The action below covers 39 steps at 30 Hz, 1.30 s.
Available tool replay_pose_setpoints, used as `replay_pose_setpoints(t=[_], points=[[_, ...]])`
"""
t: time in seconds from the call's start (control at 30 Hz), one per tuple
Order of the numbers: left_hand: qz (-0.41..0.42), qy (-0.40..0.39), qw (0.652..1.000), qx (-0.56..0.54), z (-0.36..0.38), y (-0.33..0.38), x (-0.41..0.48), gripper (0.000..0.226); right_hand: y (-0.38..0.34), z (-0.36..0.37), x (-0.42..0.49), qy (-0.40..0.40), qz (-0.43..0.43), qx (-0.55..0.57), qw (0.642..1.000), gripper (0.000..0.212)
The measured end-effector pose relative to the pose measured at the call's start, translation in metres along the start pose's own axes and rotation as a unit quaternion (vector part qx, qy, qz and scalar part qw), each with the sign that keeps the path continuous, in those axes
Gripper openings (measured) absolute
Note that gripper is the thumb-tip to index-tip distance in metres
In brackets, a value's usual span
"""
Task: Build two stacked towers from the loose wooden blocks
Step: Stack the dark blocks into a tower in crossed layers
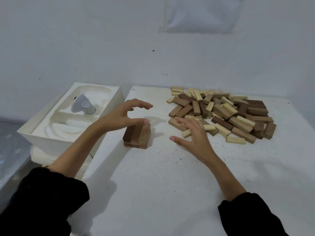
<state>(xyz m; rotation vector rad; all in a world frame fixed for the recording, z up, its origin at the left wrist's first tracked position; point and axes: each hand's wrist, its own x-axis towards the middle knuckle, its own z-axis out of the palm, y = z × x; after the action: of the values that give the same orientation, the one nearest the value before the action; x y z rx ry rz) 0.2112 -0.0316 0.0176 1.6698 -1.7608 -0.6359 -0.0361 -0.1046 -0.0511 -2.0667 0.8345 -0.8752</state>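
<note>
On the worktop (153, 184) the right hand (192, 137) hovers, fingers (184, 122) spread, holding nothing. Just left, the low stack (137, 137) sits under the left hand (122, 114), likewise spread and empty. Beyond lies the loose pile (221, 113). The next block should go crosswise, edges flush.

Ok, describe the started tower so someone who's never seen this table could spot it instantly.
On the white table, look left of the heap of loose blocks, towards the white box. The started tower stands alone by the left hand: the only blocks laid neatly side by side in layers.
</note>
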Motion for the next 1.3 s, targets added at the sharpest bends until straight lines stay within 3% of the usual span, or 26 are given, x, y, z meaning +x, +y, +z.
replay_pose_setpoints(t=[0.3,0.47,0.63,0.8,1.03,1.2,1.3], points=[[-0.006,0.035,0.998,0.050,0.065,0.051,0.090,0.031,0.067,-0.067,-0.016,0.166,-0.027,-0.169,0.971,0.041],[-0.107,0.102,0.986,0.075,0.124,0.043,0.123,0.046,0.087,-0.095,-0.016,0.260,-0.005,-0.228,0.938,0.019],[-0.118,0.160,0.970,0.139,0.162,0.031,0.121,0.047,0.098,-0.116,-0.015,0.334,0.037,-0.256,0.906,0.027],[-0.097,0.168,0.974,0.114,0.161,0.024,0.122,0.046,0.107,-0.127,-0.013,0.341,0.102,-0.235,0.904,0.040],[-0.050,0.207,0.970,0.119,0.166,0.018,0.121,0.042,0.099,-0.119,-0.016,0.305,0.065,-0.277,0.909,0.028],[-0.039,0.219,0.967,0.126,0.168,0.016,0.120,0.040,0.102,-0.120,-0.018,0.279,0.067,-0.292,0.912,0.042],[-0.039,0.212,0.967,0.133,0.167,0.015,0.121,0.040,0.107,-0.119,-0.018,0.255,0.076,-0.284,0.921,0.037]])
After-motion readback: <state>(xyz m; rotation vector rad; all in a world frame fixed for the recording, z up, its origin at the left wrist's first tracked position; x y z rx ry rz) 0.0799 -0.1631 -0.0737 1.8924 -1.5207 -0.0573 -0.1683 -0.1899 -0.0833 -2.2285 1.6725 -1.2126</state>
